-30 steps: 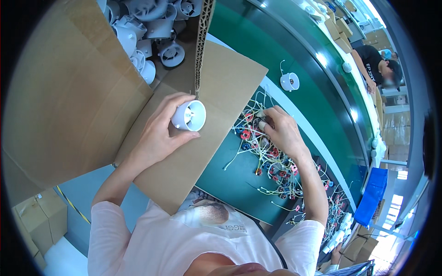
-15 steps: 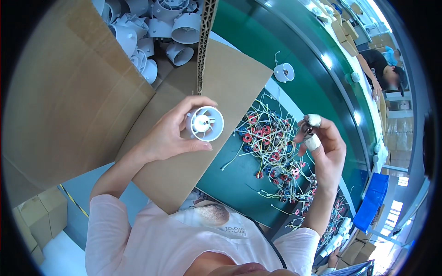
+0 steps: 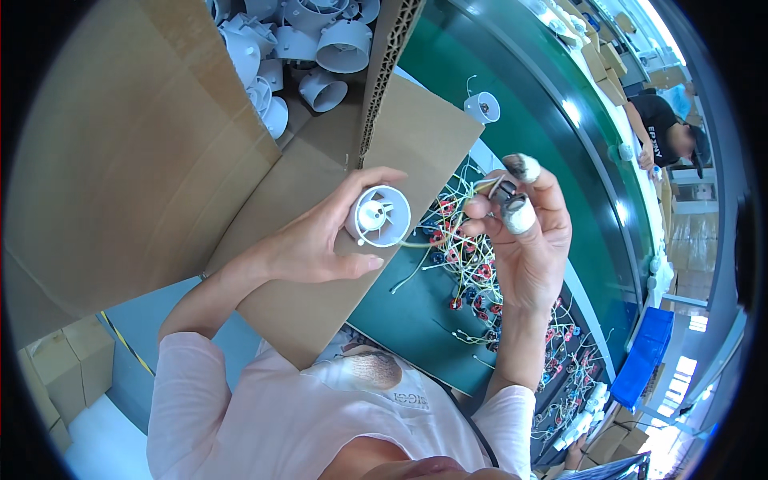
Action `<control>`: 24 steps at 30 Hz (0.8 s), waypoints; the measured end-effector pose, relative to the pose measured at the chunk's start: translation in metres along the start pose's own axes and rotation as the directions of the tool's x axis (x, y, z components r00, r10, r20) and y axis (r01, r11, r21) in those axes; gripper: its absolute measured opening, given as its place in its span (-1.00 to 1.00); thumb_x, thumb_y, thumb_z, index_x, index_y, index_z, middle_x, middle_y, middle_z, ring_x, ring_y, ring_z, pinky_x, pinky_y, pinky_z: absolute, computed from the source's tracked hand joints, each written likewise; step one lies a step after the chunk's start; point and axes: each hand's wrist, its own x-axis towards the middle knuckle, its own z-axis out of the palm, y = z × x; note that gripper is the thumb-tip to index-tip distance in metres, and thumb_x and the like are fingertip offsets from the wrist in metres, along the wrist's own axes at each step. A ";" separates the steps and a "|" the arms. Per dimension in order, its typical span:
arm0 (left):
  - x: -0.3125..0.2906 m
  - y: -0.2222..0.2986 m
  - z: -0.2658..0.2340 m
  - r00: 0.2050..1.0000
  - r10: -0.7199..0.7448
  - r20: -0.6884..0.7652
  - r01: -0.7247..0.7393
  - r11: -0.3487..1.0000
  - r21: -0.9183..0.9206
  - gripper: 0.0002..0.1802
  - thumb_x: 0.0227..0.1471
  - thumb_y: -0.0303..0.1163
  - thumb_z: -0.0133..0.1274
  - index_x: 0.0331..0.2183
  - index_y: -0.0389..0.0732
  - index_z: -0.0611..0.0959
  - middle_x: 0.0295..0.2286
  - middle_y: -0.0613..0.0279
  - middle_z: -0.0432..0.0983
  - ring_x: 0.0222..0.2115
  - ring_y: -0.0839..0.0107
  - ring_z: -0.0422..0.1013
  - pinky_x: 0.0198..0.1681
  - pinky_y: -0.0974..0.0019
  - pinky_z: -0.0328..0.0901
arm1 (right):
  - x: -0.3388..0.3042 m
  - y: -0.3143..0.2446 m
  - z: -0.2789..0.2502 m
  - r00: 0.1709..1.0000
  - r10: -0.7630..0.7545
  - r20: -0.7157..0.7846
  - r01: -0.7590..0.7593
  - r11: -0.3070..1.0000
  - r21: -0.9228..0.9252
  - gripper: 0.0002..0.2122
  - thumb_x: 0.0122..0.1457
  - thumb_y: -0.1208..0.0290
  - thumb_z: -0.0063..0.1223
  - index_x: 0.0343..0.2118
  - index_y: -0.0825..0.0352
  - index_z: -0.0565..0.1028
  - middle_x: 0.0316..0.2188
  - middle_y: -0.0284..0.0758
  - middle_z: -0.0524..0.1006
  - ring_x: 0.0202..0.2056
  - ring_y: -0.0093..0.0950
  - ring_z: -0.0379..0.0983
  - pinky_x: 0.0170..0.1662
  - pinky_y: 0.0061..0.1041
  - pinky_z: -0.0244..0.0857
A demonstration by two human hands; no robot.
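Observation:
My left hand [image 3: 308, 244] is closed around the side of a white plastic round housing [image 3: 402, 220]. Its open end, with a hub and thin vanes inside, faces up. To the right, my right hand [image 3: 530, 256] pinches a small dark motor coil [image 3: 503, 191] between thumb and fingers. White coverings with dark smudges wrap its thumb tip and a fingertip. The coil is held apart from the housing. A pale wire runs from near the housing toward my right hand; where it ends is hidden. Beneath lies a pile of red and blue wired motor coils [image 3: 482, 272].
A cardboard box [image 3: 136, 160] on the left holds several white housings [image 3: 344, 48]; its flap [image 3: 424, 120] lies under my left hand. One white housing [image 3: 482, 106] stands on the green conveyor [image 3: 448, 64]. A blue bin [image 3: 644, 356] is at right. Another person [image 3: 656, 128] works across the belt.
My right hand has moved left and up with the coil, closer to the housing. My left hand has shifted slightly right with the housing. The housing on the conveyor sits farther away.

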 end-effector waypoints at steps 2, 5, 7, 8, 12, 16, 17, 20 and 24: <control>-0.001 0.005 -0.001 0.999 -0.040 -0.007 0.040 0.999 -0.033 -0.27 -0.21 -0.48 0.19 0.03 -0.20 0.23 -0.01 0.11 0.19 0.06 0.39 0.20 0.10 0.27 0.14 | 0.002 0.004 -0.001 0.999 0.038 -0.026 -0.039 0.999 -0.022 -0.64 0.13 0.46 0.11 -0.05 0.47 0.34 -0.25 -0.06 0.51 -0.25 -0.22 0.55 -0.29 -0.40 0.54; -0.001 0.005 -0.001 0.998 0.053 0.037 -0.062 0.930 0.363 -0.23 -0.21 -0.55 0.17 0.05 -0.18 0.19 0.02 0.05 0.17 0.05 0.38 0.21 0.09 0.27 0.16 | 0.001 0.008 -0.007 0.996 0.067 -0.054 -0.066 0.998 0.019 -0.65 0.11 0.42 0.13 -0.09 0.47 0.36 -0.27 -0.07 0.52 -0.25 -0.24 0.56 -0.29 -0.42 0.54; -0.004 -0.003 0.004 0.982 0.136 -0.128 -0.091 0.947 0.307 -0.18 -0.24 -0.62 0.16 0.08 -0.16 0.16 0.02 0.02 0.15 0.05 0.32 0.23 0.09 0.27 0.17 | -0.002 0.013 -0.010 0.995 0.074 -0.061 -0.073 0.997 0.020 -0.67 0.10 0.36 0.16 -0.15 0.44 0.38 -0.30 -0.12 0.53 -0.33 -0.35 0.57 -0.29 -0.45 0.51; -0.006 -0.008 0.005 0.982 0.135 -0.129 -0.090 0.947 0.309 -0.18 -0.24 -0.62 0.16 0.08 -0.16 0.16 0.02 0.02 0.15 0.05 0.32 0.23 0.09 0.27 0.17 | -0.004 0.017 -0.010 0.995 0.074 -0.060 -0.073 0.997 0.022 -0.67 0.10 0.36 0.16 -0.15 0.44 0.38 -0.30 -0.12 0.53 -0.33 -0.35 0.57 -0.29 -0.45 0.51; -0.007 -0.016 0.008 0.958 0.224 -0.180 -0.149 0.923 0.355 -0.12 -0.25 -0.63 0.18 0.11 -0.21 0.12 -0.04 0.00 0.19 -0.01 0.21 0.28 0.03 0.25 0.22 | -0.008 0.027 -0.004 0.987 0.039 -0.159 -0.031 0.998 0.053 -0.67 0.09 0.29 0.18 -0.20 0.40 0.39 -0.34 -0.24 0.53 -0.47 -0.44 0.53 -0.31 -0.48 0.47; -0.007 0.002 0.005 0.955 0.271 -0.123 -0.163 0.822 0.545 -0.09 -0.23 -0.63 0.19 0.14 -0.24 0.09 -0.04 -0.03 0.18 -0.03 0.14 0.27 -0.02 0.25 0.26 | -0.010 0.032 0.001 0.974 -0.006 -0.226 0.025 0.996 0.082 -0.71 0.09 0.31 0.19 -0.25 0.39 0.39 -0.42 -0.27 0.53 -0.51 -0.48 0.50 -0.36 -0.51 0.44; -0.006 0.001 0.004 0.955 0.272 -0.117 -0.168 0.824 0.542 -0.09 -0.23 -0.63 0.19 0.14 -0.24 0.09 -0.04 -0.03 0.18 -0.03 0.14 0.27 -0.02 0.25 0.26 | -0.010 0.033 0.003 0.968 -0.033 -0.250 0.053 0.996 0.073 -0.73 0.09 0.33 0.19 -0.27 0.39 0.39 -0.45 -0.29 0.52 -0.54 -0.50 0.48 -0.38 -0.53 0.43; -0.006 -0.005 0.003 0.948 0.304 -0.093 -0.198 0.795 0.574 -0.18 -0.22 -0.63 0.20 0.08 -0.25 0.16 -0.02 -0.02 0.15 -0.02 0.18 0.24 -0.02 0.25 0.26 | -0.009 0.041 0.003 0.958 -0.034 -0.284 0.050 0.998 0.048 -0.76 0.10 0.36 0.19 -0.29 0.37 0.39 -0.50 -0.32 0.50 -0.58 -0.55 0.43 -0.40 -0.57 0.39; -0.005 -0.024 0.007 0.904 0.352 -0.241 -0.269 0.909 0.317 -0.27 -0.20 -0.63 0.21 -0.01 -0.24 0.19 -0.06 -0.04 0.19 -0.06 0.24 0.29 -0.04 0.27 0.27 | -0.013 0.046 0.012 0.947 -0.050 -0.319 0.031 0.997 -0.065 -0.77 0.09 0.39 0.19 -0.32 0.34 0.36 -0.53 -0.34 0.49 -0.60 -0.59 0.38 -0.45 -0.62 0.32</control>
